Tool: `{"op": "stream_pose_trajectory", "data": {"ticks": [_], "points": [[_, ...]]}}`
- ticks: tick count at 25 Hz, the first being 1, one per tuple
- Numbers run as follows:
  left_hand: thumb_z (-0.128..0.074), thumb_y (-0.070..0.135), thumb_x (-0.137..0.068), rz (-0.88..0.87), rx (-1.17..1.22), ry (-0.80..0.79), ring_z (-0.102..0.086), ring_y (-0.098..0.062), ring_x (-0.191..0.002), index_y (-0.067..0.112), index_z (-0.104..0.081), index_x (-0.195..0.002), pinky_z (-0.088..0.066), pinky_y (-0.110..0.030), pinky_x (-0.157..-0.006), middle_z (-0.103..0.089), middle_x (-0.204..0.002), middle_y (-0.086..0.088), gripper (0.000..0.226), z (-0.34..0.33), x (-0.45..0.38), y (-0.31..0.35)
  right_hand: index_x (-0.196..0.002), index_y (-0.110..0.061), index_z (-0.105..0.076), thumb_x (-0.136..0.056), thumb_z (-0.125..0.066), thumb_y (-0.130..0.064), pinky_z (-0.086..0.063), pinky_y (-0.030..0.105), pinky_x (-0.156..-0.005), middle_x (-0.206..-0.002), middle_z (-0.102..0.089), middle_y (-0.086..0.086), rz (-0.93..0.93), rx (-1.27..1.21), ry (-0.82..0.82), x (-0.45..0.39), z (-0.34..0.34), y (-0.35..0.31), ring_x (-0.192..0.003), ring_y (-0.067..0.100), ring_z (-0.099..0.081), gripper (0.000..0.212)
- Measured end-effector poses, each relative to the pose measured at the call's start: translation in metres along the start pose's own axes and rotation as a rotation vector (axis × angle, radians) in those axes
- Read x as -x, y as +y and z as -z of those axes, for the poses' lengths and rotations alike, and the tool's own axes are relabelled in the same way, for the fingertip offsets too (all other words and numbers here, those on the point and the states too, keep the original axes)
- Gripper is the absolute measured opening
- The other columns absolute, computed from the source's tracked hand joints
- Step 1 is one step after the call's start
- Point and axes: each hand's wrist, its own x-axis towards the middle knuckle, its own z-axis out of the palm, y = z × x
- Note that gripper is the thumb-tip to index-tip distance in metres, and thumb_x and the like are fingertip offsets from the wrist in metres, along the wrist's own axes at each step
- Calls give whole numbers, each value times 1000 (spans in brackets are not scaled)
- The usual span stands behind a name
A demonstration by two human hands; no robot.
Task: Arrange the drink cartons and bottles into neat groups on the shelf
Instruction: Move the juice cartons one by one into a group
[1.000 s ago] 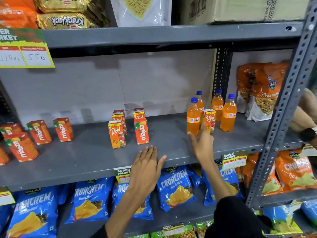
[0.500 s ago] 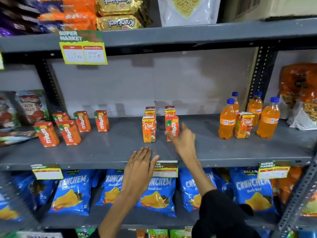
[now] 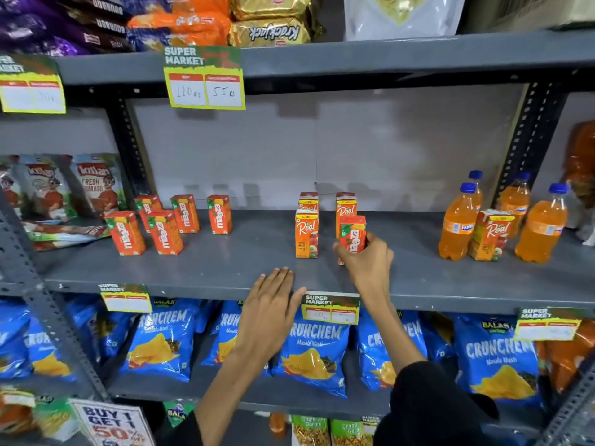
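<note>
On the grey middle shelf (image 3: 225,272), my right hand (image 3: 367,265) grips a red Maaza carton (image 3: 352,235) that stands in the middle cluster. Beside it stand three orange Real cartons (image 3: 306,233). Several Maaza cartons (image 3: 164,231) stand grouped at the left. At the right, orange Fanta bottles (image 3: 457,225) with blue caps surround another Real carton (image 3: 491,235). My left hand (image 3: 269,317) rests flat on the shelf's front edge, fingers spread, holding nothing.
Blue Crunchem snack bags (image 3: 315,355) fill the shelf below. Tomato snack packs (image 3: 93,185) lie at the far left, biscuit packs (image 3: 270,30) on the top shelf. Price tags (image 3: 204,77) hang from the shelf edges. A perforated upright (image 3: 528,140) stands behind the bottles.
The view has swung left. My right hand has moved from the bottle group to the middle cluster and closed on the Maaza carton. My left hand stays on the shelf edge.
</note>
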Motion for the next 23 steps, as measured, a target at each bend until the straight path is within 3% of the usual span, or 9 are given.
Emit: {"op": "stream_pose_trajectory", "data": {"ticks": [6, 10, 14, 18, 23], "points": [[-28, 49, -104, 15, -10, 63, -58, -22, -129, 7, -65, -130, -41, -42, -114, -65, -136, -8, 62, 13, 16, -69, -86, -23, -67, -72, -82, -40, -56, 20, -63, -71, -69, -13, 107, -61, -50, 62, -23, -50, -64, 2, -68, 27], [-23, 51, -105, 28, -18, 77, -60, -24, -127, 6, -65, -129, -43, -41, -112, -66, -134, -10, 66, 31, 27, -133, -80, -23, -67, -70, -84, -37, -55, 23, -66, -70, -68, -8, 86, -96, -114, 85, -88, -86, -66, 8, -68, 24], [-32, 48, -102, 37, -72, 66, -63, -29, -122, 1, -65, -127, -47, -44, -107, -69, -128, -15, 63, 45, 31, -179, -76, -25, -66, -70, -86, -29, -50, 23, -66, -73, -69, -3, 99, -118, -178, 94, -159, -121, -62, 7, -63, 21], [-30, 48, -102, 46, -93, 43, -60, -29, -126, 1, -63, -129, -44, -43, -111, -66, -132, -16, 64, 48, 32, -207, -87, -11, -74, -68, -87, -29, -55, 33, -79, -87, -77, 8, 69, -83, -201, 82, -212, -132, -79, 19, -71, 29], [-29, 49, -102, 16, -64, 65, -59, -29, -127, 0, -62, -130, -45, -45, -110, -66, -133, -16, 65, 43, 31, -210, -91, -12, -74, -64, -88, -40, -53, 36, -83, -90, -76, 8, 33, -5, -200, 70, -249, -129, -95, 28, -67, 41]]}}
